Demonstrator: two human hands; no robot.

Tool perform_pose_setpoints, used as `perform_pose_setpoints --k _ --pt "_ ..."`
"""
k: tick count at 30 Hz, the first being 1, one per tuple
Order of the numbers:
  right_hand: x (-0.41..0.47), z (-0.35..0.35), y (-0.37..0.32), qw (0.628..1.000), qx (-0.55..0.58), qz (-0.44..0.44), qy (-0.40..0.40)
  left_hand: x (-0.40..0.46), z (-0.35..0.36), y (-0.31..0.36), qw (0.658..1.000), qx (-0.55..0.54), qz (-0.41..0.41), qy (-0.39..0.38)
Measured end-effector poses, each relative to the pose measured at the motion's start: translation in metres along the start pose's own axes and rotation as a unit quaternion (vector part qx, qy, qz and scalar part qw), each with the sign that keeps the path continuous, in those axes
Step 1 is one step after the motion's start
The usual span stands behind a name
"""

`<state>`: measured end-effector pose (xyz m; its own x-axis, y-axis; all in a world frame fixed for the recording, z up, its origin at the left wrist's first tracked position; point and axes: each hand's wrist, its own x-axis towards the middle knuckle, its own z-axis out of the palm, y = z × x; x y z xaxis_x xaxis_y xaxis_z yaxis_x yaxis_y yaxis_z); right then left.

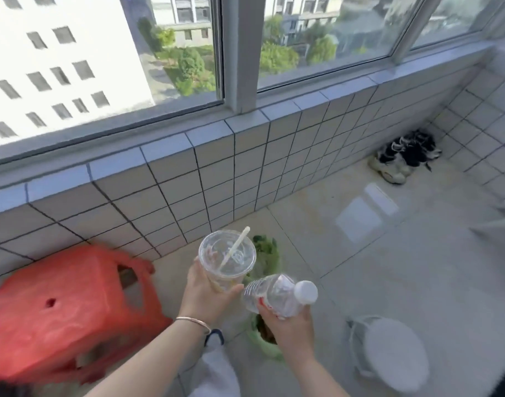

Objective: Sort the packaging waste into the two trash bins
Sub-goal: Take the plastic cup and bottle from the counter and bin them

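Note:
My left hand [204, 296] grips a clear plastic cup [227, 260] with a lid and a white straw, held upright at lower centre. Just to its right, my right hand [290, 329] grips a clear plastic water bottle [277, 295] with a white cap, tilted so the cap points right. Below and behind both hands stands a bin lined with a green bag [267, 343], partly hidden by the hands, with green waste [267, 249] showing above the cup. A white-lined round bin [389, 351] stands on the floor at the lower right.
A red plastic stool [65, 313] stands at the lower left against the tiled low wall [217, 167] under the windows. A pair of black-and-white shoes [403, 156] lies in the far right corner. The tiled floor [389, 253] stretches to the right.

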<state>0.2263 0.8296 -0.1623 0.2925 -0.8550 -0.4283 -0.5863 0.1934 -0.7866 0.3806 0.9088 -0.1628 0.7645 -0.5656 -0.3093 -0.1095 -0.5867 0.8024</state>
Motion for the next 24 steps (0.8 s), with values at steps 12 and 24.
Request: perform_pose_setpoints --k 12,24 --pt "0.211 0.092 0.066 0.988 0.044 0.121 0.087 0.205 0.119 -0.059 0.982 0.122 -0.004 -0.147" --pt "0.397 0.185 0.245 0.992 0.022 0.121 0.036 0.346 0.304 -0.250 0.980 0.126 -0.085 -0.131"
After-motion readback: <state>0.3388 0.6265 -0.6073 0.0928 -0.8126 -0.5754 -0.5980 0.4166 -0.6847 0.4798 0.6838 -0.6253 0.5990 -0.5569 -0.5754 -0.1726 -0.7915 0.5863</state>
